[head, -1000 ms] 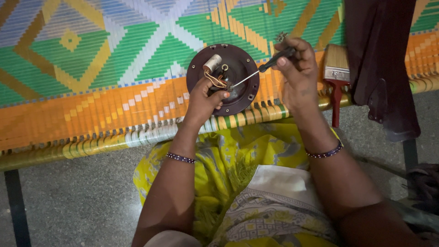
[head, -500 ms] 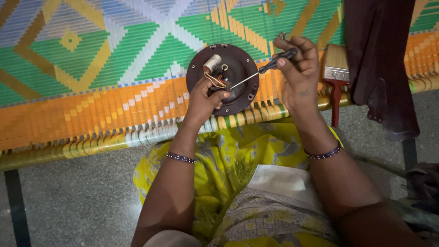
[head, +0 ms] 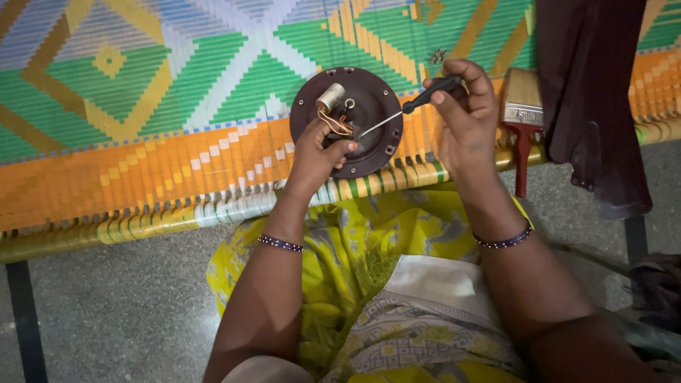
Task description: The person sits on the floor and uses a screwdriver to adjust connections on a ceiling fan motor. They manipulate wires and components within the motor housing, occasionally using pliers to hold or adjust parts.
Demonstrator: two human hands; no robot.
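From the head view, the left hand grips the lower edge of a round dark-brown metal motor plate lying on the woven striped cot. The right hand pinches a black-handled screwdriver, its thin shaft angled onto the plate beside a white cylindrical capacitor and orange wires.

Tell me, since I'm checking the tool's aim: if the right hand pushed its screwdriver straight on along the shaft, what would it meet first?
Probably the brown round plate near its middle, by the left hand.
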